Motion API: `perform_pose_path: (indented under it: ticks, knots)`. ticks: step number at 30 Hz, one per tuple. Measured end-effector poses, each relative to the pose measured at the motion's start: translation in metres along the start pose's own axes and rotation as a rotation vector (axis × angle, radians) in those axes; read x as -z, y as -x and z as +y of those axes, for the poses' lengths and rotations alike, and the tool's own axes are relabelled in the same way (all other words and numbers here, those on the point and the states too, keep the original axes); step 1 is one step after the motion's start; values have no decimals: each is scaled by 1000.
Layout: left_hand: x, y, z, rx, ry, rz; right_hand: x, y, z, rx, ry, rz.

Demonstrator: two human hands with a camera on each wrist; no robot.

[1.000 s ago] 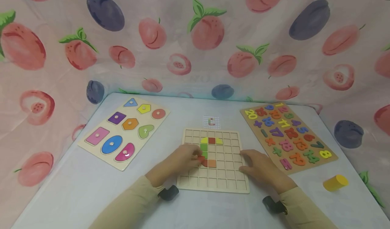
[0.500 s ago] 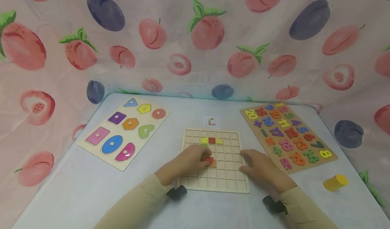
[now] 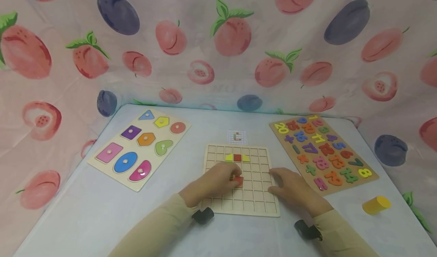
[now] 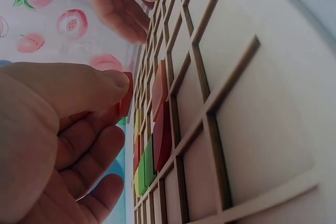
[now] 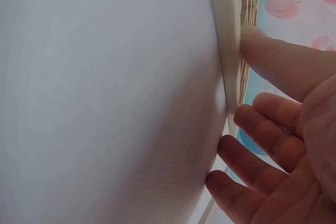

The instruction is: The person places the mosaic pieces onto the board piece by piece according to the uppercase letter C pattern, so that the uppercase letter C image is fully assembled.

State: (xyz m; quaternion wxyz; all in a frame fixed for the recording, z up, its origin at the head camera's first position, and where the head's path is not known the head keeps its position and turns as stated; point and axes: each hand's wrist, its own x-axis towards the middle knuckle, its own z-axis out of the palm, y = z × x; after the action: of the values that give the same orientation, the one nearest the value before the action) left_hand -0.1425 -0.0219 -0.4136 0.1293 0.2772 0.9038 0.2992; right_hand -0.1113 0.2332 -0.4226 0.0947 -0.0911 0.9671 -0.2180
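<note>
My left hand [image 3: 218, 181] pinches a small red tile [image 4: 126, 95] between thumb and index finger, just above the wooden grid board [image 3: 252, 207]. In the left wrist view, an orange tile [image 4: 159, 90], a dark red tile [image 4: 163, 135] and green tiles [image 4: 149, 163] sit in the board's cells. Farther up the grid, a red tile [image 3: 237, 158] lies between two yellow curved tiles [image 3: 245, 158]. My right hand [image 3: 290, 188] rests at the board's right edge, its thumb on the rim and its other fingers loosely bent beside it.
Behind the board lies a small pattern card [image 3: 237, 137]. A knobbed shape puzzle [image 3: 150, 124] is on the left, and a number puzzle [image 3: 293, 150] on the right. A yellow cylinder [image 3: 375, 205] lies near the right front. A fruit-print cloth [image 3: 218, 90] hangs behind the table.
My left hand has moved right across the board with the red tile, from beside the green tiles to over the orange one. The right hand stays in place.
</note>
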Motion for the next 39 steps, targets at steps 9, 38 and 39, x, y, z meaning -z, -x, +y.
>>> perform_pose_path:
  ticks: [9, 38, 39]
  knots:
    - [-6, -7, 2, -28, -27, -11, 0, 0, 0, -3, 7, -7]
    - [-18, -14, 6, -83, -143, -17, 2, 2, -3, -29, -8, -24]
    - [-18, -14, 6, -83, -142, -17, 2, 1, -3, -29, -6, -23]
